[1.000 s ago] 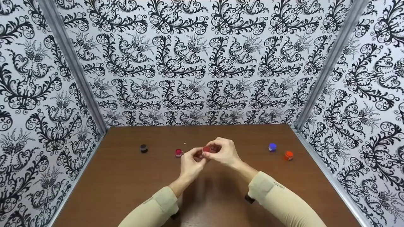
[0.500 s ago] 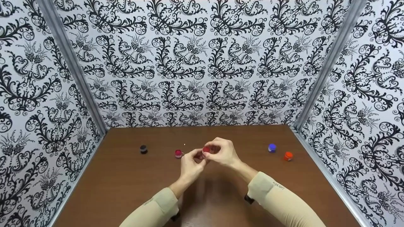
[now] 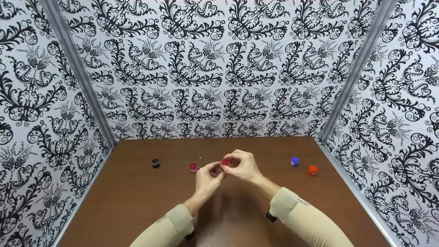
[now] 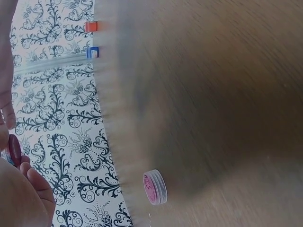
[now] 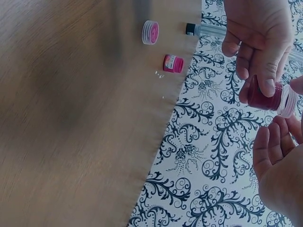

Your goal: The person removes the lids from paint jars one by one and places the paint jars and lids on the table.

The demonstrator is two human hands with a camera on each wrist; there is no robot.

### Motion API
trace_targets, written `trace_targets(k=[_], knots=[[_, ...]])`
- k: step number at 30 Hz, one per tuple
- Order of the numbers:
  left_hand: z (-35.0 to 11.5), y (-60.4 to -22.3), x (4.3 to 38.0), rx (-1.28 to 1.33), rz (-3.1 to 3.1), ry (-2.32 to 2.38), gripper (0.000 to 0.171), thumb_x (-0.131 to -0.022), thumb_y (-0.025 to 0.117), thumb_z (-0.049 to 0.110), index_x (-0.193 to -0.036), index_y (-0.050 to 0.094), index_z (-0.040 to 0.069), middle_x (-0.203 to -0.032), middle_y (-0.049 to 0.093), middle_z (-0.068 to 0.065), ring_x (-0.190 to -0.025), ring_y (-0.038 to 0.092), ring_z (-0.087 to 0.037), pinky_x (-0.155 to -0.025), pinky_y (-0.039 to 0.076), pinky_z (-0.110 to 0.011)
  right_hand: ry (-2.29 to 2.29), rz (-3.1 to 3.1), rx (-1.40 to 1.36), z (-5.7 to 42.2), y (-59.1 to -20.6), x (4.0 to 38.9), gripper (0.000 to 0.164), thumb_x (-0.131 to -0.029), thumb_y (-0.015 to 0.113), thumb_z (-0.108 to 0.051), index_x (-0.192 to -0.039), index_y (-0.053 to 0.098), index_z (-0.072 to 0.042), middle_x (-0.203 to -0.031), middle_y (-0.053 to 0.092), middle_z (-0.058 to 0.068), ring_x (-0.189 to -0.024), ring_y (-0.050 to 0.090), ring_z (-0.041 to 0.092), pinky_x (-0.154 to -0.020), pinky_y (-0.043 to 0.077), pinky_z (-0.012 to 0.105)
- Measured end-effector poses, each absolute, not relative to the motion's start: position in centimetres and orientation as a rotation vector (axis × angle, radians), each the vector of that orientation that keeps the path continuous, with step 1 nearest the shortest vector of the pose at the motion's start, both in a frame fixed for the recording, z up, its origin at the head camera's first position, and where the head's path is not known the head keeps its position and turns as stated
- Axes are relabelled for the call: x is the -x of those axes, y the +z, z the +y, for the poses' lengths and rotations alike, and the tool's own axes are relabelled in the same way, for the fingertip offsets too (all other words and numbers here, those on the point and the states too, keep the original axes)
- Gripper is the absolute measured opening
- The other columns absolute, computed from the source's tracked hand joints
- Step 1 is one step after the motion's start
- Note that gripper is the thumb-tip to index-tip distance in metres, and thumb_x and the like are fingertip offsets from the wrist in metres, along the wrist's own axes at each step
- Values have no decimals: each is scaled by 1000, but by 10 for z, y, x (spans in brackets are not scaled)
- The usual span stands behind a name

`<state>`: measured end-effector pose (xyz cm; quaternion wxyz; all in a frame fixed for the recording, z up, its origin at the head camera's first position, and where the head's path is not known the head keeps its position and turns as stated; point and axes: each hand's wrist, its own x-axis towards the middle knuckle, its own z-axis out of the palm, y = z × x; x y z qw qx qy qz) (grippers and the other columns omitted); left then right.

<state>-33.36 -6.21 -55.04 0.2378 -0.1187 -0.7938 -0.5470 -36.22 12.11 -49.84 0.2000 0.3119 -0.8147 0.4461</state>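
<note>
A small dark red paint jar (image 5: 265, 97) is held above the table, between both hands. My left hand (image 3: 207, 180) grips the jar's body with thumb and fingers. On its clear ridged lid (image 5: 287, 101), my right hand (image 3: 242, 167) has its fingers and thumb. From the head, only the red end of the jar shows between the fingertips. Just beyond the left hand stands a pink paint jar (image 3: 193, 167). A round clear lid with pink inside (image 5: 150, 32) lies on the table, hidden by the hands in the head view.
A black paint jar (image 3: 155, 163) stands farther left on the brown table (image 3: 137, 206). To the right are a blue jar (image 3: 295, 162) and an orange jar (image 3: 312, 170). Small white specks (image 5: 159, 74) lie near the pink jar. Patterned walls (image 3: 212, 68) enclose the table.
Both hands stay almost in place around the red jar. Its red end shows slightly differently between the fingertips. The other jars have not moved on the table.
</note>
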Motion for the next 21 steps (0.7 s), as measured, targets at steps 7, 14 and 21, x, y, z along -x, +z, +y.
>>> trace_targets(k=[7,14,21], knots=[[-63,-554,337,294,-2165,-1477,28,-86,95,12,-111,86,4,-94,86,-10,-82,81,-27,-67,60,-22,1241,-2283,-873,123,-498,361,22,-83,93,-13,-104,88,-9,-88,79,8,-75,74,26,-68,63,29],[-64,-555,338,317,-2145,-1458,27,-86,89,3,-113,85,0,-97,86,-14,-82,82,-30,-73,69,-48,1238,-2252,-891,123,-502,360,21,-84,94,-17,-102,88,-10,-87,79,8,-75,74,31,-69,64,34],[-63,-556,340,333,-2112,-1446,27,-84,90,0,-110,85,0,-97,86,-14,-84,82,-30,-70,67,-37,1279,-2257,-876,125,-506,359,23,-81,94,-12,-103,88,-9,-89,80,11,-76,76,33,-70,67,42]])
